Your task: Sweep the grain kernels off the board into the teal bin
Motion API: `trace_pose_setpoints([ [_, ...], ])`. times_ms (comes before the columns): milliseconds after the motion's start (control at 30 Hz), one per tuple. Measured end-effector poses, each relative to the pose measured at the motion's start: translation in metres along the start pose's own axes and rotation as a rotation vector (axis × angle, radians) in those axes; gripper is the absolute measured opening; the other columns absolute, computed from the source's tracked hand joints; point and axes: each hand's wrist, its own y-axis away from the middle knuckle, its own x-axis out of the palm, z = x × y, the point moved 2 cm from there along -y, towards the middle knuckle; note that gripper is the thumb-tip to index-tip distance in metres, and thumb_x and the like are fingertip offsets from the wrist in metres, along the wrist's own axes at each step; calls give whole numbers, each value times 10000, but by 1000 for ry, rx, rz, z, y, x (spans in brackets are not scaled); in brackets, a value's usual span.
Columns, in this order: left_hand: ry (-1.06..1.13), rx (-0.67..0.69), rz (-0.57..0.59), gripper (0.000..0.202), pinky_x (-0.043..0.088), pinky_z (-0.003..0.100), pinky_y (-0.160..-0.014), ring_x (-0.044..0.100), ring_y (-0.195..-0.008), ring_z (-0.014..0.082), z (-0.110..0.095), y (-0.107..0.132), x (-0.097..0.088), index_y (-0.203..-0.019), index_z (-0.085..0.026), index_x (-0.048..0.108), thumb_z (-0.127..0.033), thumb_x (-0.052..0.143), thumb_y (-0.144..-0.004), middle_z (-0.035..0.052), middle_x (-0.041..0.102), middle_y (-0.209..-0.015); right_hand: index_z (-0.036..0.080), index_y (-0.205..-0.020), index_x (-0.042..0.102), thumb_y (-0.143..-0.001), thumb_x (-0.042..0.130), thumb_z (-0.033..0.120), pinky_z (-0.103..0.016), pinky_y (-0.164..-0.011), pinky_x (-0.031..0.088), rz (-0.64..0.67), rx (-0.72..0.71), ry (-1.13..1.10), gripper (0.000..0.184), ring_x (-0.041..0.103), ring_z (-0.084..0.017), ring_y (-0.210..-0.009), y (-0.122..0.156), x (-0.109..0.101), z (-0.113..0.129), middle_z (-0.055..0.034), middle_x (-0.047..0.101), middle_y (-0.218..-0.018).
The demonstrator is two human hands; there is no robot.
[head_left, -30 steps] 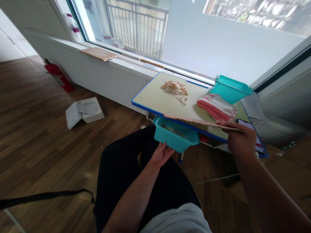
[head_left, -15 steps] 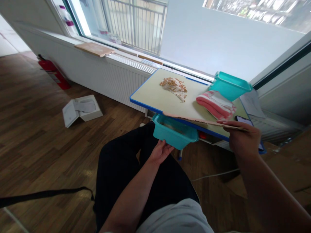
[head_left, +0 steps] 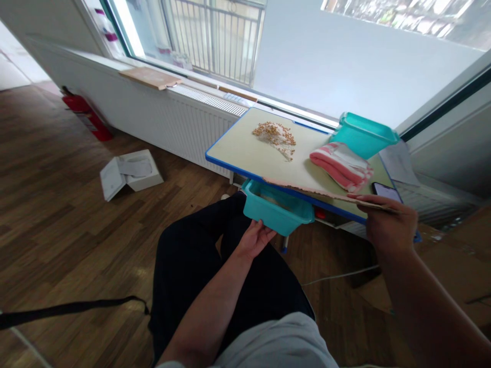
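Note:
My left hand [head_left: 258, 238] grips the near side of a teal plastic bin [head_left: 274, 214], held just below the table's front edge. In my right hand [head_left: 389, 220] is a thin strip of cardboard [head_left: 326, 193], seen almost edge-on. The strip stretches leftward along the front of the table [head_left: 230, 145], its far end above the bin. A pile of small orange-brown grains mixed with white ones [head_left: 274, 135] lies on the table's left half. Most of the bin's inside is shadowed, so its contents are hard to make out.
A folded pink-and-white striped towel [head_left: 341, 166] and a second teal bin [head_left: 362, 135] stand on the table's right side, with a phone [head_left: 386, 192] near my right hand. An open white box [head_left: 132, 171] and a fire extinguisher [head_left: 88, 115] are on the floor.
My right hand has shifted slightly to the right, drawing the cardboard with it. The bin and the grain pile look unchanged.

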Motion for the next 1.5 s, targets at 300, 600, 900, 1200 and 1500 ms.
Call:
trace_pose_setpoints([
  [300, -9, 6, 33, 350, 445, 518, -1089, 686, -1057, 224, 0, 1, 0, -1259, -244, 532, -235, 619, -921, 63, 688, -1179, 238, -743, 799, -646, 786, 217, -380, -826, 605, 19, -53, 22, 100, 749, -262, -818, -1, -4, 0, -34, 784, -811],
  [600, -6, 1, 10, 346, 433, 533, -1096, 687, -1061, 230, 0, 2, 0, -1251, -242, 541, -209, 623, -917, 61, 695, -1159, 228, -753, 792, -647, 789, 184, -355, -838, 581, -31, -42, -4, 115, 749, -244, -841, 1, -10, -2, -21, 786, -822],
  [900, 14, -9, -5, 282, 436, 535, -1098, 684, -1085, 232, 0, 4, 5, -1184, -242, 548, -204, 621, -915, 51, 698, -1160, 238, -769, 791, -657, 786, 280, -374, -748, 558, -33, -12, 139, 120, 727, -240, -786, -1, -23, -3, 0, 778, -802],
  [1200, 1, -19, -14, 273, 433, 535, -1097, 687, -1080, 229, -1, 4, 5, -1185, -248, 554, -202, 607, -921, 44, 704, -1149, 268, -700, 797, -517, 760, 182, -279, -578, 412, -189, 99, 129, 206, 553, -123, -535, -2, -25, 5, 48, 684, -559],
  [1500, 11, -36, -38, 324, 447, 523, -1091, 691, -1072, 223, -1, 5, 8, -1239, -253, 530, -197, 599, -928, 56, 703, -1157, 279, -688, 793, -492, 746, 171, -296, -617, 426, -220, 84, 88, 228, 579, -138, -576, -1, -23, 6, 45, 695, -587],
])
